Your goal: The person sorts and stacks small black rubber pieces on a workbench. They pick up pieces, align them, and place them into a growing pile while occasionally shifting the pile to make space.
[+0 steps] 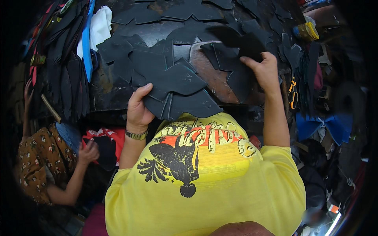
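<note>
My left hand (140, 108), a watch on its wrist, grips the near left edge of a fanned pile of black cut sheet pieces (167, 80), thumb on top and fingers hidden beneath. The pieces have curved and pointed outlines, some with pale handwritten marks. My right hand (264, 72) pinches another black cut piece (238, 41), raised over the table and smeared by motion. Below that hand lie more black pieces (228, 65), partly overlapping on the worn brown part of the table (206, 72).
Rows of black pieces (193, 11) cover the far table. Long dark strips (67, 86), a blue strip (87, 43) and a white cloth (101, 25) are at left. Orange-handled scissors (292, 93) hang at right. Another person's hand (89, 151) is at lower left.
</note>
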Tool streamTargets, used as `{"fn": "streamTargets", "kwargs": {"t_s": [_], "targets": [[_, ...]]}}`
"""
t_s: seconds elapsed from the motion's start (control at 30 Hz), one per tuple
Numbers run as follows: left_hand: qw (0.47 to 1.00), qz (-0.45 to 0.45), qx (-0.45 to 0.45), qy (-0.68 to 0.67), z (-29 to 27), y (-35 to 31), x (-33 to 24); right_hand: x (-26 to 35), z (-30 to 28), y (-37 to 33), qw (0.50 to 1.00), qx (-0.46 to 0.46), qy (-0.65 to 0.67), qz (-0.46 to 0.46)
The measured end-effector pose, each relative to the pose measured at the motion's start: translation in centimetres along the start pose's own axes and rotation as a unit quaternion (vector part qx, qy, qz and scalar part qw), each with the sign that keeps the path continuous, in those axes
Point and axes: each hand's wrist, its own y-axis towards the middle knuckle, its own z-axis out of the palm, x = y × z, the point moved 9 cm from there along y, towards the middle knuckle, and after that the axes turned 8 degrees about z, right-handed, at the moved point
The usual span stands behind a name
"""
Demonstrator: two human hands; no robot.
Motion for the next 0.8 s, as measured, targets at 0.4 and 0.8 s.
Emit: {"fn": "streamTargets", "kwargs": {"t_s": [0.4, 0.8], "targets": [[0.998, -0.038, -0.031, 0.037, 2.9, 1.1, 3.0, 6.4, 4.6, -2.9, 0.939, 0.173, 0.298, 0.019], [0.986, -0.008, -0.100, 0.129, 1.2, 1.4, 1.9, -0.3, 2.4, -1.8, 0.978, 0.159, 0.088, 0.103]]}}
